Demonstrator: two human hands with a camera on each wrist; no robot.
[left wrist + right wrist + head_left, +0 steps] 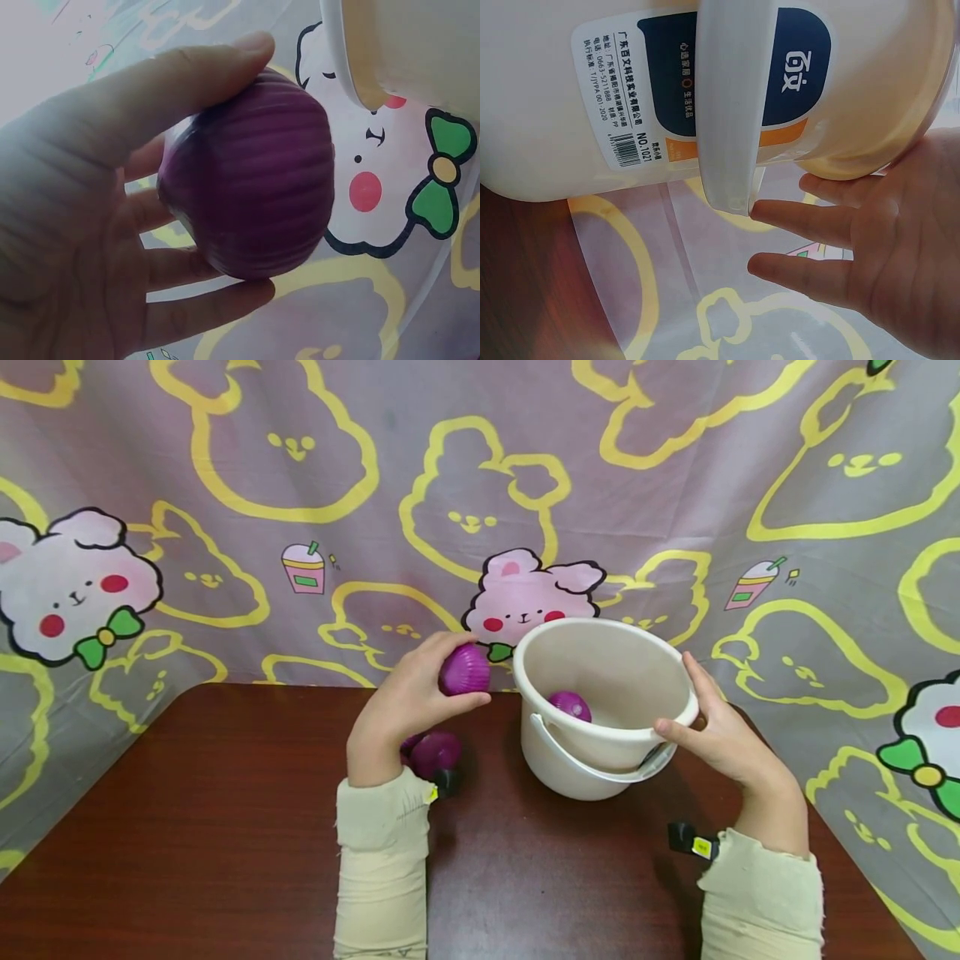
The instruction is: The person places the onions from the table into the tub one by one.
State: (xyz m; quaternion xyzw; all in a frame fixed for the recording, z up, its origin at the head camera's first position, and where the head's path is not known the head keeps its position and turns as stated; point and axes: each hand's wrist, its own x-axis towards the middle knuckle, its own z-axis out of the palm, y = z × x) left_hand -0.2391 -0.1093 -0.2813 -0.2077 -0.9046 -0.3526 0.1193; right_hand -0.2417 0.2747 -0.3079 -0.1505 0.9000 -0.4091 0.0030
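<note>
A red onion point(255, 180) with a glossy, ridged purple skin is gripped in my left hand point(408, 697), between thumb and fingers. In the head view it is raised left of a white bucket point(558, 752), just outside the rim. My right hand point(727, 735) rests against the bucket's right rim, thumb at the near side; in the right wrist view its visible fingers point(802, 277) are straight and spread. Another red onion point(570, 706) lies inside the bucket. More purple onions point(437, 753) lie on the table behind my left wrist, partly hidden.
The bucket's white handle point(731, 105) hangs down across its labelled side point(622, 90). Underneath is a dark brown wooden table point(187, 827). A curtain point(465, 527) printed with rabbits and yellow outlines hangs close behind the table. Black wrist straps point(682, 838) stick out by both sleeves.
</note>
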